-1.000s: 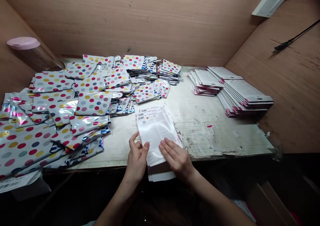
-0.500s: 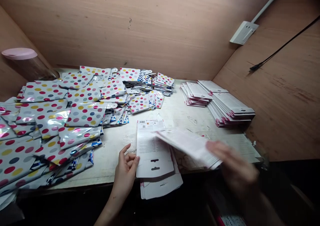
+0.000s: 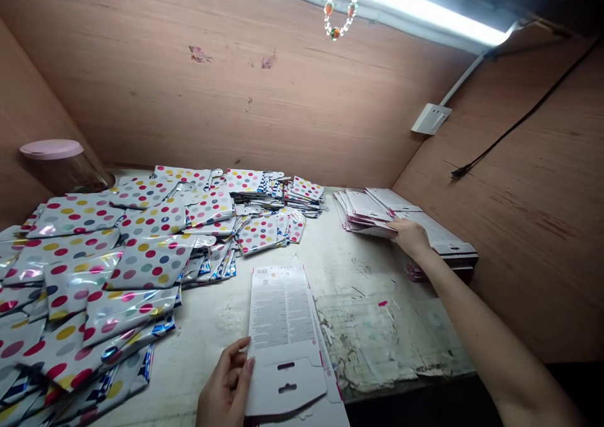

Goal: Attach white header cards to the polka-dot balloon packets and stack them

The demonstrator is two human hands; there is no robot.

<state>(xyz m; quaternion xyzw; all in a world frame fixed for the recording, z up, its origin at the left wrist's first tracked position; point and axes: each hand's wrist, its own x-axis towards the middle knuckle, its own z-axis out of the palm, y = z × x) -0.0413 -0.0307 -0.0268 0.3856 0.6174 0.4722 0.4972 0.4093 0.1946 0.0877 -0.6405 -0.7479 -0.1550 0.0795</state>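
My left hand (image 3: 225, 383) is at the left edge of a small pile of flat white cardboard sleeves (image 3: 282, 314) near the table's front edge. Its thumb rests on the edge and its fingers are curled. The top sleeve has fine print, a barcode and two hanging slots. Farther back on the right, my right hand (image 3: 411, 238) grips the near corner of flat cardboard sleeves at a smaller stack (image 3: 363, 208). Its fingertips are partly hidden. A larger stack of the same sleeves (image 3: 446, 235) lies just right of that hand.
Shiny polka-dot foil pouches (image 3: 146, 260) lie in a broad heap on the left. A pink-lidded jar (image 3: 51, 150) stands behind them. Wooden panels enclose the worn table (image 3: 372, 332). A black cable (image 3: 509, 128) and a wall socket (image 3: 431, 119) are at right; a lamp (image 3: 425, 12) is overhead.
My right hand has carried a bundle of sleeves from beside the front pile to the back-right stack. My left hand stays at the pile. The view has tilted up, bringing in the lamp.
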